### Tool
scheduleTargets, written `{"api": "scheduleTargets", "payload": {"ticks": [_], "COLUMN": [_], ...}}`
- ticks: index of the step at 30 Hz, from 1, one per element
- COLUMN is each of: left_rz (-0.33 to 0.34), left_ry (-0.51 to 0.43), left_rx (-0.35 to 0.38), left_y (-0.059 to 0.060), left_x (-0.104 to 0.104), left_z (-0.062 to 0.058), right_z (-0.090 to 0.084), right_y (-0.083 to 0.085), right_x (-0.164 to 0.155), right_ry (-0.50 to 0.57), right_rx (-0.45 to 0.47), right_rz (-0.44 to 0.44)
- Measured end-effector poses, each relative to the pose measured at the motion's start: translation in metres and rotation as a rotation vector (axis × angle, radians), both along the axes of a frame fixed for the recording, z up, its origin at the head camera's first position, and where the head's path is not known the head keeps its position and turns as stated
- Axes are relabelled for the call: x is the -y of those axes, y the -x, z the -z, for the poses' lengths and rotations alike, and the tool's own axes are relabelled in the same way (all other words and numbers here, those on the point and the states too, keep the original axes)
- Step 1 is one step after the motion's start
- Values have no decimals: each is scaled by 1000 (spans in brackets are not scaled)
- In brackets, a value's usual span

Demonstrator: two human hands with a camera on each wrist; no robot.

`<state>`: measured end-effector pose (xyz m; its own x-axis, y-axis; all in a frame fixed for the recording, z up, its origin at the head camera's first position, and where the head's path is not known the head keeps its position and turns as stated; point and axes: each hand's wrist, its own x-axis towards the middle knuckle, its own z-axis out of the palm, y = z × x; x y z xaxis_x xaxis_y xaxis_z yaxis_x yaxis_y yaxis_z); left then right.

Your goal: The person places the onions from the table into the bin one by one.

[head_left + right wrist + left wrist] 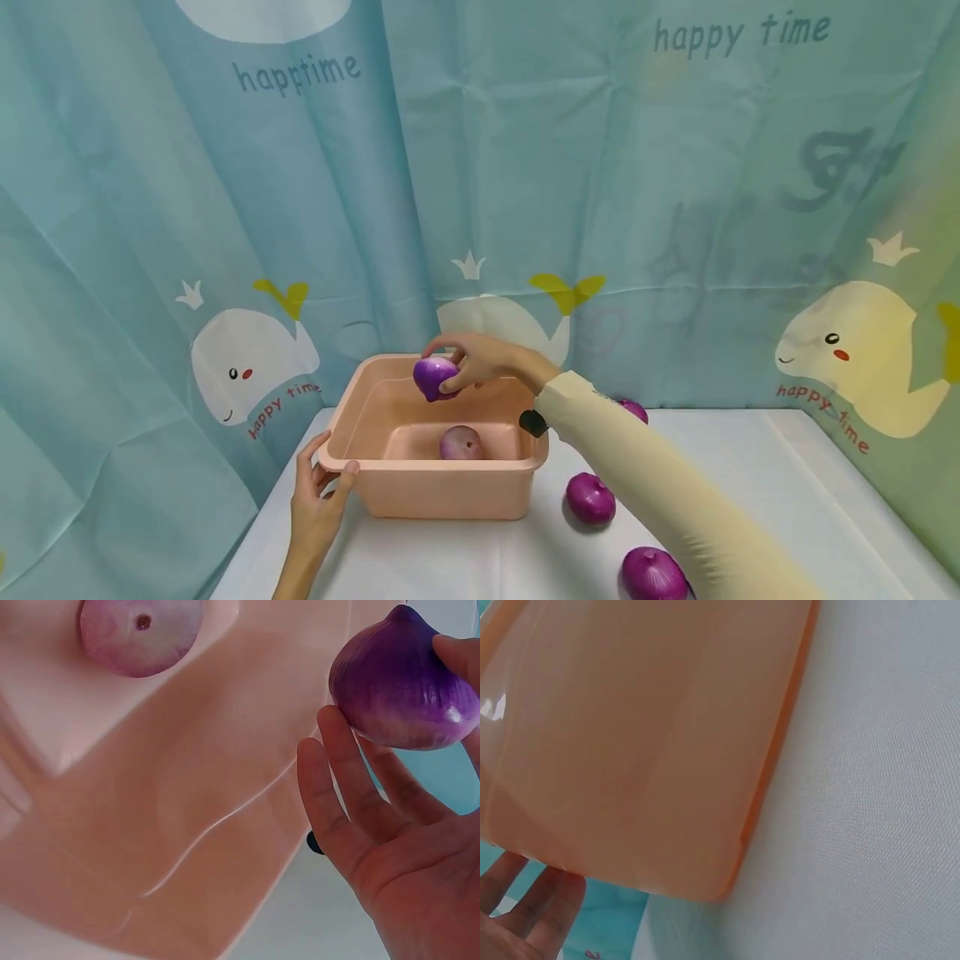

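Purple onion (pixel 432 380) hangs pinched in the right hand (pixel 477 358), over the basin (pixel 442 493) the left hand (pixel 315 505) grips.

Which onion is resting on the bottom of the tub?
The pale pink onion. The right hand holds a purple onion clear of the bottom; the other onions lie outside the tub, on the table.
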<state>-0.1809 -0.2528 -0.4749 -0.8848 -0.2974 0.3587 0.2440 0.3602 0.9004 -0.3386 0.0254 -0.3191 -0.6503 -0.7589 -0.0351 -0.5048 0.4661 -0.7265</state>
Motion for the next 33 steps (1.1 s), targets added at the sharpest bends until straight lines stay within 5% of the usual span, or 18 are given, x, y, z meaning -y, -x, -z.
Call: {"api": "scheduleTargets", "payload": {"ticks": [13, 20, 33], "left_rz": [-9, -20, -12], "left_ry": [10, 21, 31], "left_rx": [4, 1, -13], "left_y": [0, 1, 2], "left_x": [0, 0, 0], "left_z": [0, 2, 2], "right_z": [-2, -5, -7], "right_y": [-1, -3, -24], "right_x": [-4, -11, -63], "right_ry": [-66, -35, 110], "right_rx": [-105, -76, -214], "right_rz": [-14, 12, -39]}}
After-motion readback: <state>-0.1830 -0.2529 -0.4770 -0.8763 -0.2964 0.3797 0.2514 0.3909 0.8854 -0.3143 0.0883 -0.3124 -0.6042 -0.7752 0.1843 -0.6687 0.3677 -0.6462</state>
